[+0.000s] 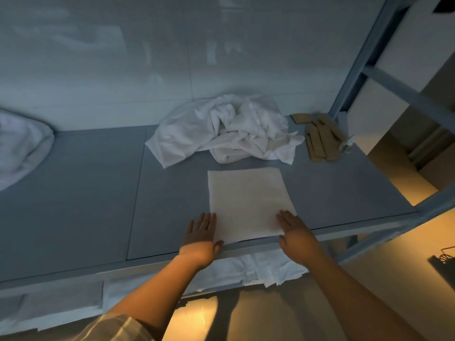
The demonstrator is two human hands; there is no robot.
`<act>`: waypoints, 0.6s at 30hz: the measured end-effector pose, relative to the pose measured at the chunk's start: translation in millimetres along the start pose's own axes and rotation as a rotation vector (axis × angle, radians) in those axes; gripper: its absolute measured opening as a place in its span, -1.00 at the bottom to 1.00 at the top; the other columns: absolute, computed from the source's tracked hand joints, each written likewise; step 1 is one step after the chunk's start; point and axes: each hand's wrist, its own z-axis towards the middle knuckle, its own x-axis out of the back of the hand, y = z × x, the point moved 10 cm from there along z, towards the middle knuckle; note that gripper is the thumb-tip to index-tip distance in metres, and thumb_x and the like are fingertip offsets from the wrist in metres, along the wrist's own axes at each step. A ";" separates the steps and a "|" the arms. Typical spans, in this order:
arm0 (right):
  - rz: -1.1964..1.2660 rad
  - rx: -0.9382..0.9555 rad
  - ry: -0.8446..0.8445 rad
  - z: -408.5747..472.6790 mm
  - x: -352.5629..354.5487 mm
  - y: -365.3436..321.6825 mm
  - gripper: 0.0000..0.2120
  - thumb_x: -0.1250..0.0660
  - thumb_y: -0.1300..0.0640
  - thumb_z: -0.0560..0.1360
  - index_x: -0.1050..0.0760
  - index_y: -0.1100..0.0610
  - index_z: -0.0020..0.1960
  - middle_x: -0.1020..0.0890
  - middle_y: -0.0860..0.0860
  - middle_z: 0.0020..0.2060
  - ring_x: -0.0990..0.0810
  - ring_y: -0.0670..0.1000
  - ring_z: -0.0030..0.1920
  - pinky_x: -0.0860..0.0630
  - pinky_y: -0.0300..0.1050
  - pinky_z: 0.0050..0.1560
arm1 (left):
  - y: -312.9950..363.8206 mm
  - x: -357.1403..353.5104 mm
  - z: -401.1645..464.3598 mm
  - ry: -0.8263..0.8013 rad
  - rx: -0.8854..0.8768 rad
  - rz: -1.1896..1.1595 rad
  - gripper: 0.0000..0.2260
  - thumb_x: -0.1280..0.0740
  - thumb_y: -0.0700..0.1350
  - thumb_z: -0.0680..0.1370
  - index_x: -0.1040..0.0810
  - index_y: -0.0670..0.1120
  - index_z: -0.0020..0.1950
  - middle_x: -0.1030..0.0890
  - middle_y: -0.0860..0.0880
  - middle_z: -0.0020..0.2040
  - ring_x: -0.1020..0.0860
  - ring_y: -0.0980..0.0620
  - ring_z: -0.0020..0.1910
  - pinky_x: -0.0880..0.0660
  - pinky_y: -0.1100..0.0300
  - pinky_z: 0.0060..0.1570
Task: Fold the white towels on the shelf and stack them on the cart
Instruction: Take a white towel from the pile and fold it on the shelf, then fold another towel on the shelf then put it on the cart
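— Why were both hands flat there?

— The left hand [202,230] and right hand [293,228], fingers straight and gripping nothing, flanked the folded flat white rectangular towel [248,203] at the grey metal shelf [86,193] front edge, probably squaring it.

— And the rest?

— The crumpled white towel heap [221,134] waited behind; no cart showed.

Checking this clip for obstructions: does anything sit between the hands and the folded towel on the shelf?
Nothing visible does. The left hand lies flat at the folded towel's left near edge, and the right hand flat on its right near corner. The crumpled towels lie behind it. The cart isn't in view.
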 end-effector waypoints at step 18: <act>0.401 0.337 0.031 56.5 32.9 -256.3 -0.53 -0.14 0.10 0.59 -0.23 0.13 0.49 -0.21 0.04 0.49 -0.12 0.01 0.49 -0.04 -0.23 0.43 | -146.1 70.5 -127.9 0.396 0.563 -0.084 -0.45 -0.12 0.17 0.59 -0.20 -0.04 0.52 -0.35 -0.02 0.46 -0.29 0.00 0.43 -0.19 0.08 0.36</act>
